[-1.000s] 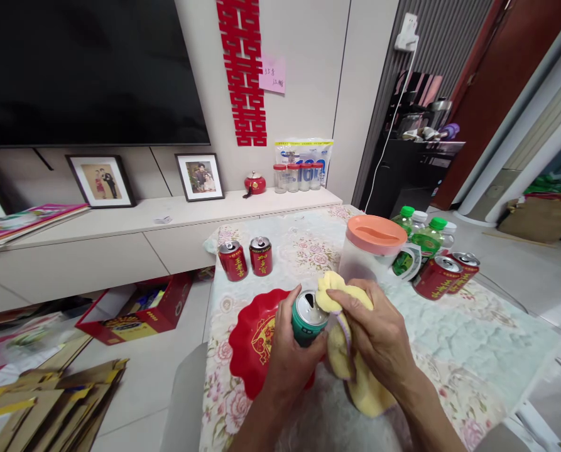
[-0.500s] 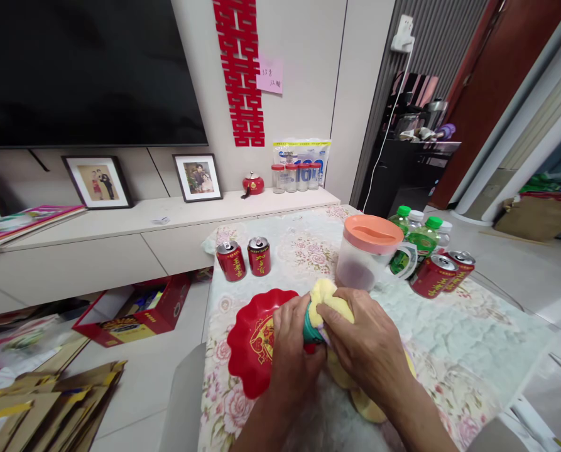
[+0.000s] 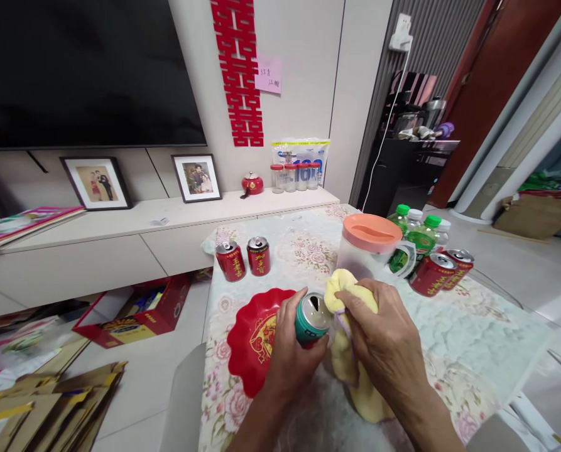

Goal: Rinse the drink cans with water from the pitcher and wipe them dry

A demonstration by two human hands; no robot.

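Observation:
My left hand (image 3: 292,342) is wrapped round a green drink can (image 3: 307,325), whose silver top with an open mouth faces up and a little toward the right. In my right hand (image 3: 388,336) is a bunched yellow cloth (image 3: 367,392) with a purple edge; it hangs down onto the table. The cloth's upper fold sits just right of the can's rim, close beside it. A red scalloped plate (image 3: 242,336) with a gold print lies left of my left hand, partly hidden by it. Behind the cloth stands a clear pitcher (image 3: 362,258) with an orange lid.
Two red cans (image 3: 232,260) stand at the back left of the flowered tablecloth (image 3: 303,235). More red cans (image 3: 433,275) and several green bottles (image 3: 424,238) are at the right. Beyond are a white cabinet (image 3: 186,216) with picture frames and red-lidded jars (image 3: 289,179).
The cloth has come off the can's top and shifted right with my right hand, so the can's silver lid now shows. My left hand still holds the can.

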